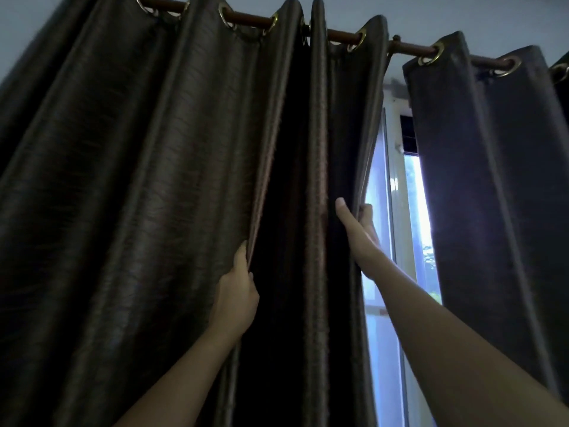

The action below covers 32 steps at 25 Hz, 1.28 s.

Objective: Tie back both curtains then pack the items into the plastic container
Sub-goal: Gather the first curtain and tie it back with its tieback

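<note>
A dark brown curtain (154, 195) hangs in deep folds from a rod and fills the left and middle of the view. My left hand (237, 291) grips one of its fold edges at mid height. My right hand (357, 223) reaches higher and pinches the curtain's right edge, thumb in front and fingers behind the cloth. A second dark curtain (492, 180) hangs at the right, apart from the first. No plastic container or loose items are in view.
A brown curtain rod (409, 47) with brass eyelet rings runs across the top. Between the two curtains shows a bright window (400, 226) with a white frame. Pale wall lies above the rod.
</note>
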Motion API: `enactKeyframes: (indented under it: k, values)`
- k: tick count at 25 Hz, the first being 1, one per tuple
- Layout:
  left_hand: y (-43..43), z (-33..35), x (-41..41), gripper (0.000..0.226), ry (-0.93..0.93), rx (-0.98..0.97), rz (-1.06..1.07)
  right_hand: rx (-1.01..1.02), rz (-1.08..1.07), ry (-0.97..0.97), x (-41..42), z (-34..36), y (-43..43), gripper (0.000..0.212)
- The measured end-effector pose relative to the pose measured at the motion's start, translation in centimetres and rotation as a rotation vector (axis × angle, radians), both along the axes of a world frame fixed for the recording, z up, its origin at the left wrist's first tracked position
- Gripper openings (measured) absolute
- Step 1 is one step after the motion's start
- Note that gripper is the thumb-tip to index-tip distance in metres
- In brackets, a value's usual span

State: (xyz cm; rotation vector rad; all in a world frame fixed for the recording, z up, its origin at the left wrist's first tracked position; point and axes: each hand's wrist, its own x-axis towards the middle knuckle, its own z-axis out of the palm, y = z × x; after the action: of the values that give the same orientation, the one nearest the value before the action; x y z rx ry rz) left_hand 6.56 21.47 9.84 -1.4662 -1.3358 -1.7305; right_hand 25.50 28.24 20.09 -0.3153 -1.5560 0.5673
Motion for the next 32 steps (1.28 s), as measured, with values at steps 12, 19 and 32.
enactKeyframes:
  k: [12,19,32]
  values:
    - [-0.5,-1.0,-4.3,0.081,0.201,-0.039,-0.002,0.132,-0.005,-0.21,-9.0,2.3,-3.0,0.083]
    - [-4.5,-1.3,-8.8,0.072,0.195,0.015,-0.136,0.184,0.051,-0.29,-17.9,3.4,-6.7,0.098]
    - [-14.9,6.6,-29.5,0.059,0.124,0.158,0.676,0.121,-0.164,-0.113,-20.9,3.6,-7.4,0.08]
